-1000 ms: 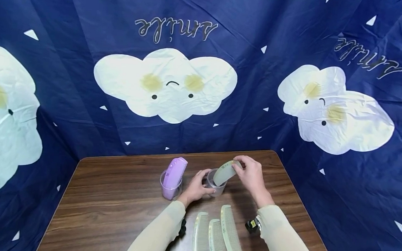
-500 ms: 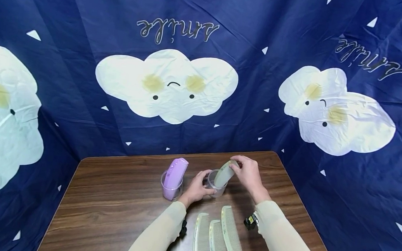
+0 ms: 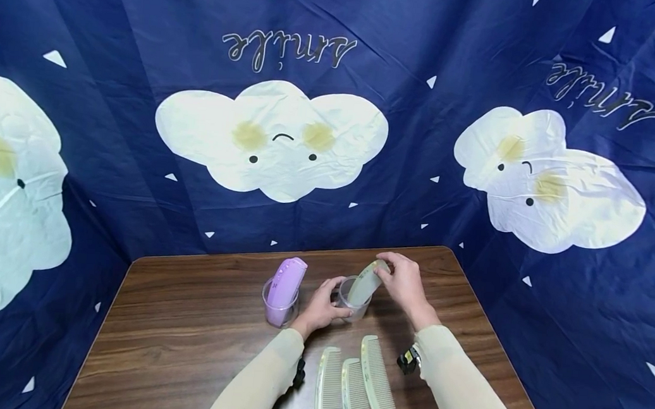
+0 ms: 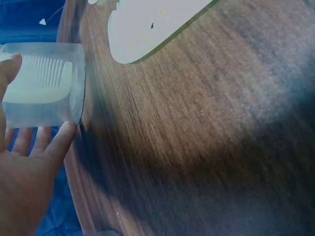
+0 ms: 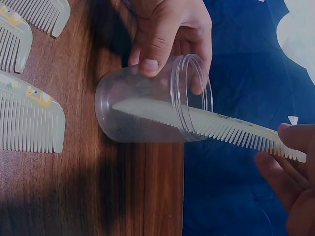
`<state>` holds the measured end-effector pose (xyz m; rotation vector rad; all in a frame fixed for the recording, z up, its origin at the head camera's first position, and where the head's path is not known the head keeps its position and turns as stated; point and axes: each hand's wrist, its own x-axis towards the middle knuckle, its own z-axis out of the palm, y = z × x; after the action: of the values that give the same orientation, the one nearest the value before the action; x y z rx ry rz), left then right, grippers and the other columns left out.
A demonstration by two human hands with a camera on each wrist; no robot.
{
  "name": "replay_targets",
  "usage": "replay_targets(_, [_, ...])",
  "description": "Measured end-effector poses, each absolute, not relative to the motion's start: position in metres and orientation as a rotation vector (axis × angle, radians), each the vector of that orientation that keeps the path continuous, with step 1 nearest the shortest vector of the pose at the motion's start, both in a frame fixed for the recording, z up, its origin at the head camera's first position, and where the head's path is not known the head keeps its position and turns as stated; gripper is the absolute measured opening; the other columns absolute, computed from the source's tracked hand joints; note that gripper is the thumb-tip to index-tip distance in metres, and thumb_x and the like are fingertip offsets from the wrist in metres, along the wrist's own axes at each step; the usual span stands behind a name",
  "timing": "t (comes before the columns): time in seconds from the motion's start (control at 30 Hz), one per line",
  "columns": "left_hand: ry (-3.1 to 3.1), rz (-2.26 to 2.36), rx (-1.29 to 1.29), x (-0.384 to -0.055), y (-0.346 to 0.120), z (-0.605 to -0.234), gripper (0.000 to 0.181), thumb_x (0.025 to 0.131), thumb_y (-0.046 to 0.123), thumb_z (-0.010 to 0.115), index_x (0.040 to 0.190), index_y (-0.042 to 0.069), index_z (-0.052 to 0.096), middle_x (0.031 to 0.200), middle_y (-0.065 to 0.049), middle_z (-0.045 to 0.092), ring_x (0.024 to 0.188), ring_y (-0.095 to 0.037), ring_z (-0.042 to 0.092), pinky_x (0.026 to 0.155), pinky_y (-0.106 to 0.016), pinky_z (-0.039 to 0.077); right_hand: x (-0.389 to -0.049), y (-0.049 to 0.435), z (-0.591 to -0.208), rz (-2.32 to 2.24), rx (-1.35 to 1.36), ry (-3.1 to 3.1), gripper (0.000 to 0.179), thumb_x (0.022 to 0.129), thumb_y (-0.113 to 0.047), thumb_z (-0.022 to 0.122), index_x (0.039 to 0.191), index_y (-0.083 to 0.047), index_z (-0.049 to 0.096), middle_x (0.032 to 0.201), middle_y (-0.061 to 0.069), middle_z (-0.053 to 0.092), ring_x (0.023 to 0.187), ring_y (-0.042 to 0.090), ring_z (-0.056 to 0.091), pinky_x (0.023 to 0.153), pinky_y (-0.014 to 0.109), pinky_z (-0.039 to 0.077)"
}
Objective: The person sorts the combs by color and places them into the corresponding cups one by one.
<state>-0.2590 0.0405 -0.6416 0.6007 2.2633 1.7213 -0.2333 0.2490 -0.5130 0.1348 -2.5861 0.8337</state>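
Observation:
A clear plastic jar [image 5: 140, 86] stands on the table, with my left hand [image 3: 318, 306] gripping its side, thumb and fingers around it. My right hand [image 3: 404, 284] pinches one end of a pale green comb [image 5: 236, 129]. The comb's other end is inside that jar, leaning at a slant, and in the right wrist view its tip reaches near the bottom. Through the jar wall in the left wrist view, the comb's teeth [image 4: 42, 71] show. On the table nearer the body lie three more pale green combs [image 3: 380, 385], side by side.
Left of my left hand, a second clear jar [image 3: 267, 294] holds purple combs [image 3: 286, 283]; how many is unclear. The wooden table [image 3: 181, 334] ends at a blue cloth backdrop [image 3: 408, 197] with cloud prints.
The pale green comb has become more upright in the jar, as my right hand shifted slightly left with it. Over the last half second, almost nothing moved. My left hand stays on the jar.

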Motion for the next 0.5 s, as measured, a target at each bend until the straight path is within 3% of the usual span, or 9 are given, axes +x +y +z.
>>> replay_targets(0.5, [2.236,1.753,0.603,-0.258,0.041,-0.64,0.082,0.068,0.009,0.088,0.14,0.016,0.047,0.134,-0.012,0.048,0.121,-0.027,0.051,0.091,-0.038,0.054,-0.228,0.262,-0.51,0.795,0.232,-2.664,0.03,0.079,-0.018,0.079,0.108,-0.013,0.072,0.107,0.001,0.07,0.089,0.019,0.067,0.077,0.039,0.055])
